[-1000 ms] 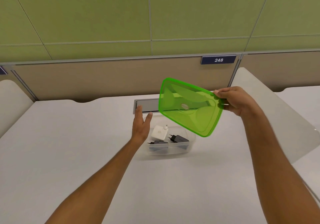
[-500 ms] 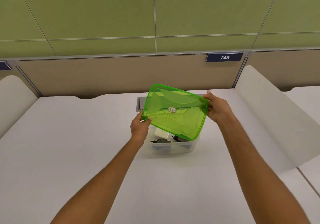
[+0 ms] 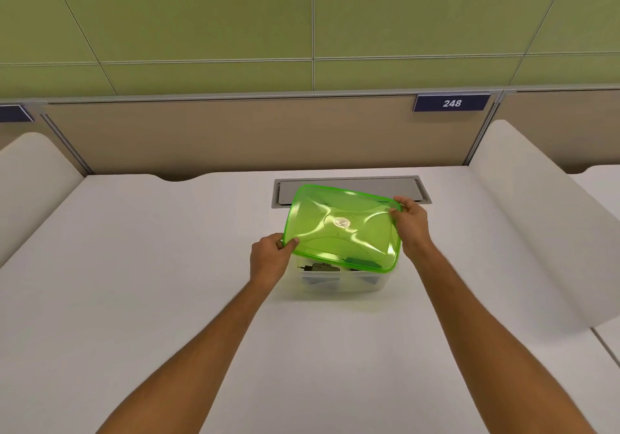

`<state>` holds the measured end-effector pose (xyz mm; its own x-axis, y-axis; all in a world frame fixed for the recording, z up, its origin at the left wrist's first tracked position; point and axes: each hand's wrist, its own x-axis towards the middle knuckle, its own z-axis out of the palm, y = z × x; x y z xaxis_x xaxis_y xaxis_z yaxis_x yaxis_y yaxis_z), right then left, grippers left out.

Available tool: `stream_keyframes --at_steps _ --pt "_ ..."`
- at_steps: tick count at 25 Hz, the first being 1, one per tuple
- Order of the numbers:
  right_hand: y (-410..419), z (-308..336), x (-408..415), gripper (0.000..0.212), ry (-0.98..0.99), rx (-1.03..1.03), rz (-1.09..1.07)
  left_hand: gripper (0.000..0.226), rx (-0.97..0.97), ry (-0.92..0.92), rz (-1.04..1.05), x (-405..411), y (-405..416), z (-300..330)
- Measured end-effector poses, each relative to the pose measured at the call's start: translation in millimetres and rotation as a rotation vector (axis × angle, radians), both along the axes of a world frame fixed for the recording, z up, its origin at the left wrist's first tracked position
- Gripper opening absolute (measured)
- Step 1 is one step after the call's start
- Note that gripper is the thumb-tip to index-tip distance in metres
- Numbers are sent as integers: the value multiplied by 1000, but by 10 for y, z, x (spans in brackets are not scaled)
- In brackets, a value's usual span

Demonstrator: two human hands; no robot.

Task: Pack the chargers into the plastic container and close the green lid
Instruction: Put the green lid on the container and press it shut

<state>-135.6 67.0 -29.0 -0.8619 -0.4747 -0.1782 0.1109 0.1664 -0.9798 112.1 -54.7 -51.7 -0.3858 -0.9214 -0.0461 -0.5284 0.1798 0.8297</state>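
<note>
Lowered since a moment ago, the green lid (image 3: 342, 229) now hovers tilted over the plastic container (image 3: 339, 281), left hand (image 3: 270, 259) and right hand (image 3: 411, 224) pinching opposite corners to line it up over the chargers (image 3: 318, 267)

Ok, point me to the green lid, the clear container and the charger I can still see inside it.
green lid (image 3: 342, 229): head view, centre of its top face.
clear container (image 3: 339, 282): head view, near front wall below the lid.
dark charger (image 3: 320, 267): head view, its body, seen under the lid's near edge.
</note>
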Motion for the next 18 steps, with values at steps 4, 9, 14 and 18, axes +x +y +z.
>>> stream_keyframes --at_steps 4,9,14,18 --pt "-119 -100 11 39 235 260 43 40 -18 -132 17 18 28 -5" --pt "-305 -112 -12 40 351 474 151 47 -37 -186 50 31 59 -12" --pt "-379 -209 -50 40 403 556 191 50 -46 -221 56 77 127 -110" --pt "-322 -306 -62 39 398 591 191 51 -58 -235 50 70 172 -150"
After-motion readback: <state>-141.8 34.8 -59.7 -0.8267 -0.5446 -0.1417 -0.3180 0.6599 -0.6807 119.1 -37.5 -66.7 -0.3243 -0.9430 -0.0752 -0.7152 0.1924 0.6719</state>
